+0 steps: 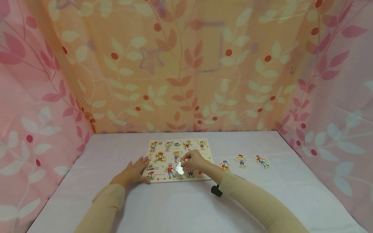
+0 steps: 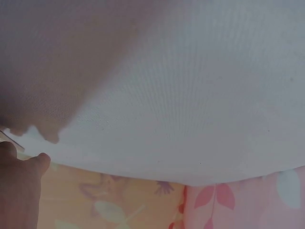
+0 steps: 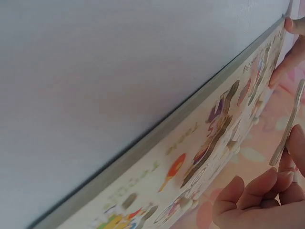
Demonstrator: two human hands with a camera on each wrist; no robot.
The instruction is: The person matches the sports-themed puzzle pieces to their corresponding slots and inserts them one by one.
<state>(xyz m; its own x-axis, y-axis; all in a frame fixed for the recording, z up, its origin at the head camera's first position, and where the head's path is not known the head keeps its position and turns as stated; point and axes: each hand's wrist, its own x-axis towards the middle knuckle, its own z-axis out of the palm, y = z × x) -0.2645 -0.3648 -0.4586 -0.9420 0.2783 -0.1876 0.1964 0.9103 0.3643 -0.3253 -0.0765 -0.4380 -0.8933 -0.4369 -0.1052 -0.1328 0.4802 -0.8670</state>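
Note:
A pale puzzle board printed with sports figures lies flat on the table. My left hand rests at its left edge, fingers stretched out and thumb at the near corner. Over the board's lower middle, my right hand pinches a puzzle piece whose face is washed out by glare. In the right wrist view that piece is seen edge-on, tilted and held above the board, apart from it. Several figure pieces sit on the board. The left wrist view shows only part of the left hand.
Right of the board lie three loose figure pieces: one in a blue cap, one in purple and one in red and blue. A white cloth covers the table. Leaf-patterned curtains stand behind and at both sides.

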